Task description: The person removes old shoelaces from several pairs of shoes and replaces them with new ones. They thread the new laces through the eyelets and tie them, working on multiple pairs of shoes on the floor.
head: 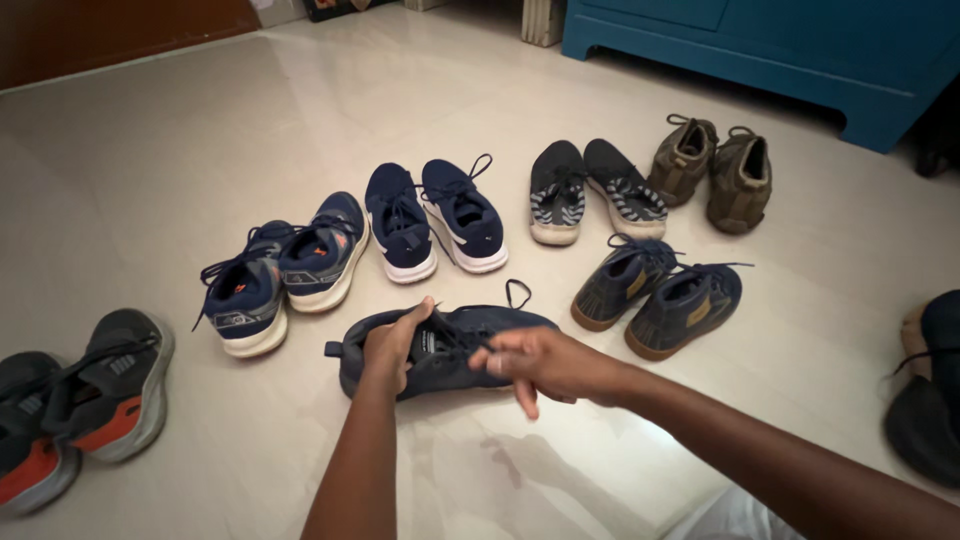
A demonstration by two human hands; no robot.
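Low in the middle of the frame, a dark navy sneaker (440,350) lies on the pale floor (200,150). The left hand (392,345) grips its collar; the right hand (535,362) pinches its lace. Six pairs of shoes surround it: three navy, one grey-and-orange, one striped black, one olive.

Grey-orange shoes (40,440) cut at left edge, dark shoe (925,420) cut right — laces blurred

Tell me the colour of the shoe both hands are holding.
The shoe is dark navy, seen in the head view.
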